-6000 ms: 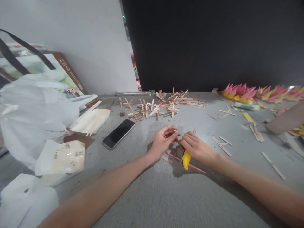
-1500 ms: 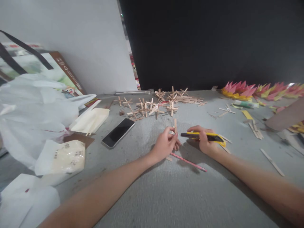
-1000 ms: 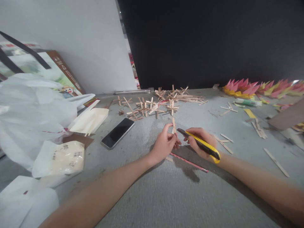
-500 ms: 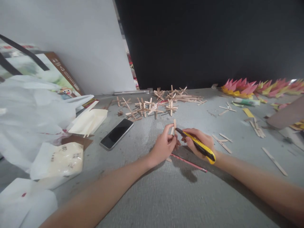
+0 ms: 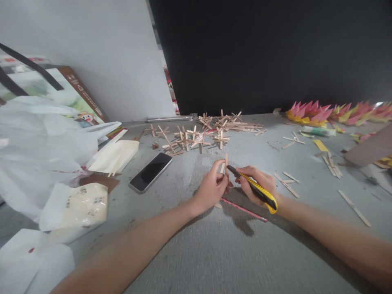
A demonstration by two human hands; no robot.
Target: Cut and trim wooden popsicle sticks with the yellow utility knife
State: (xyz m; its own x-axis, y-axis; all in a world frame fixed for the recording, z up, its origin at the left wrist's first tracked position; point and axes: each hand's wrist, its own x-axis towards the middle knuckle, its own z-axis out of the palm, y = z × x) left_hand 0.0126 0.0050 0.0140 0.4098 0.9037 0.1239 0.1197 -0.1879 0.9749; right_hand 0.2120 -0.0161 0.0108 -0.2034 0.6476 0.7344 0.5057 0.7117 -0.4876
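Observation:
Near the middle of the grey table, my left hand (image 5: pixel 211 188) pinches a small wooden stick (image 5: pixel 226 162), which stands nearly upright above the fingers. A second light stick shows between those fingers. Closed around a yellow and black cutter knife (image 5: pixel 259 190), my right hand (image 5: pixel 259 181) is just to the right, with the knife's dark tip beside the upright stick. Whether the tip touches it cannot be made out. Below both hands a red pencil (image 5: pixel 245 210) lies on the table, next to the end of a flat stick (image 5: pixel 218 206).
A phone (image 5: pixel 150 172) lies left of my hands. Behind them is a pile of crossed sticks (image 5: pixel 186 138). Loose sticks (image 5: pixel 354 208), a glue tube (image 5: pixel 318 131) and pink-yellow paper shapes (image 5: pixel 309 114) are right. White bags (image 5: pixel 45 143) and a food packet (image 5: pixel 84 205) stand left.
Both hands keep nearly the same place and grip. The upright stick and the cutter knife have shifted very slightly.

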